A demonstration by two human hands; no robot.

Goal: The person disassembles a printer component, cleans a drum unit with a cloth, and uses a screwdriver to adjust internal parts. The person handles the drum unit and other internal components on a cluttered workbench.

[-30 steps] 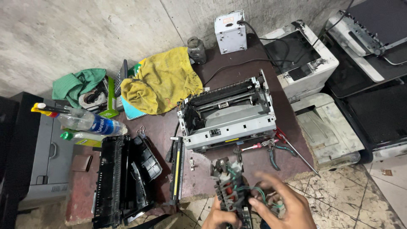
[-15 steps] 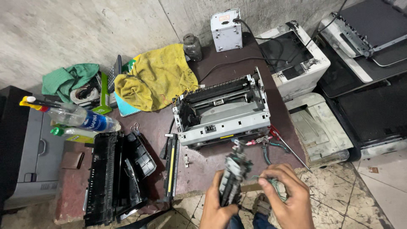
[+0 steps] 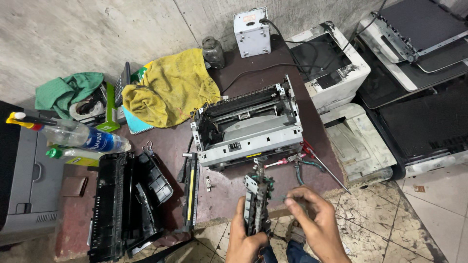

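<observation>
Grey metal and green plastic make up the narrow mechanical assembly [image 3: 257, 202] that the person holds upright over the near edge of the dark brown table [image 3: 229, 192], in front of the opened printer chassis [image 3: 248, 126]; its small gears and brackets are too fine to make out, and its lower end is hidden inside the left hand [image 3: 246, 238]. That hand is closed around the base of the assembly from below, fingers wrapped, thumb toward the camera, and its wrist is cut off by the bottom edge of the picture. The right hand [image 3: 312, 221] comes in from the lower right with the fingers bent and pinched together against the assembly's right side; whether it grips a small part there cannot be told, since the fingertips cover the spot. Its forearm is also cut off by the frame. Just beyond the hands, red-handled pliers [image 3: 302, 158] lie on the table beside the chassis. A black printer cover [image 3: 124, 204] rests at the left, and a yellow cloth [image 3: 168, 87] lies crumpled farther back.
</observation>
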